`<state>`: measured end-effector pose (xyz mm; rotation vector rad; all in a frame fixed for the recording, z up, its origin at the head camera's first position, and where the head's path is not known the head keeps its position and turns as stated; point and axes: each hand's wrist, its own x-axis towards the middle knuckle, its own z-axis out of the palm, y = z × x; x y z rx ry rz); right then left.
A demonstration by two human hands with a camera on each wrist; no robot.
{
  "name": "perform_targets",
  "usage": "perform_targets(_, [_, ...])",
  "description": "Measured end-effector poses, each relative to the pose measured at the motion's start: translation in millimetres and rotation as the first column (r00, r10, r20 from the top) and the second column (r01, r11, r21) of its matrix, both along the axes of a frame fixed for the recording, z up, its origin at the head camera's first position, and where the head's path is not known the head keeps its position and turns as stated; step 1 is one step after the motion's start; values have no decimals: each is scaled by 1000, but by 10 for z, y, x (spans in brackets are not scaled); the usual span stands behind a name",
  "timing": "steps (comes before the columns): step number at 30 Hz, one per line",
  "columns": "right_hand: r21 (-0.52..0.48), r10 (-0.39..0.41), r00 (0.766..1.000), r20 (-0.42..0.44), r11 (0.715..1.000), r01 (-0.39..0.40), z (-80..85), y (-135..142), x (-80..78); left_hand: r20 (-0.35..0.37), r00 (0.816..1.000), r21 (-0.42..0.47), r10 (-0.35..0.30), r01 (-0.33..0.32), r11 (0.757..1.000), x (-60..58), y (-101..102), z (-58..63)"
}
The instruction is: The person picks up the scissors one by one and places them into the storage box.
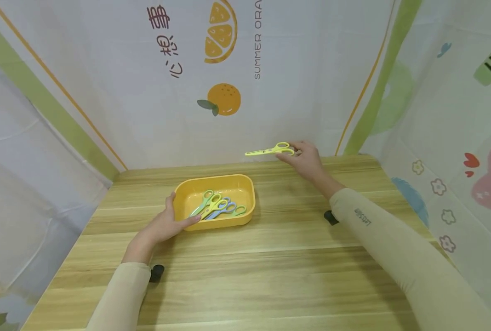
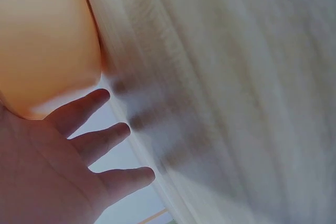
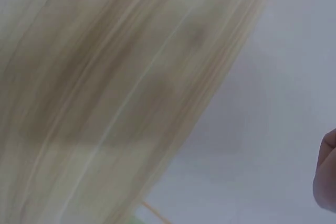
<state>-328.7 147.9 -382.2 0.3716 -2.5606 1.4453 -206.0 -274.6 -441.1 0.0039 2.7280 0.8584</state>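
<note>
My right hand (image 1: 307,161) holds a pair of yellow-green scissors (image 1: 270,150) by its handle loops, raised at the back right of the table, blades pointing left. The right wrist view catches only a bit of that hand (image 3: 326,174) at its edge. At the left end of a yellow plastic bin (image 1: 247,220), my left hand (image 1: 164,225) grips the wall, thumb over the front rim. In the left wrist view its other fingers (image 2: 100,142) spread out beside the bin wall (image 2: 47,40). Inside the bin lie several scissors: green (image 1: 204,202), yellow (image 1: 213,206) and blue (image 1: 222,209) ones.
The bin stands on a wood-grain table (image 1: 245,276) towards its back edge. A white printed curtain (image 1: 287,92) hangs behind, with more cloth (image 1: 448,138) at the right. Black bits of the wrist gear (image 1: 157,273) show beside both forearms.
</note>
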Motion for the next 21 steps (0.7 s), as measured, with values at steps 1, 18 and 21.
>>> perform_targets(1, [1, -3, 1000, -5, 1000, 3, 15, -36, 12, -1, 1000, -4, -1, 1, 1000, -1, -2, -4])
perform_targets(18, [33, -17, 1000, -22, 999, 17, 200, -736, 234, 4, 1000, -22, -7, 8, 1000, 17, 6, 30])
perform_targets(21, [60, -31, 1000, -8, 998, 31, 183, -840, 288, 5, 1000, -16, -3, 3, 1000, 17, 8, 31])
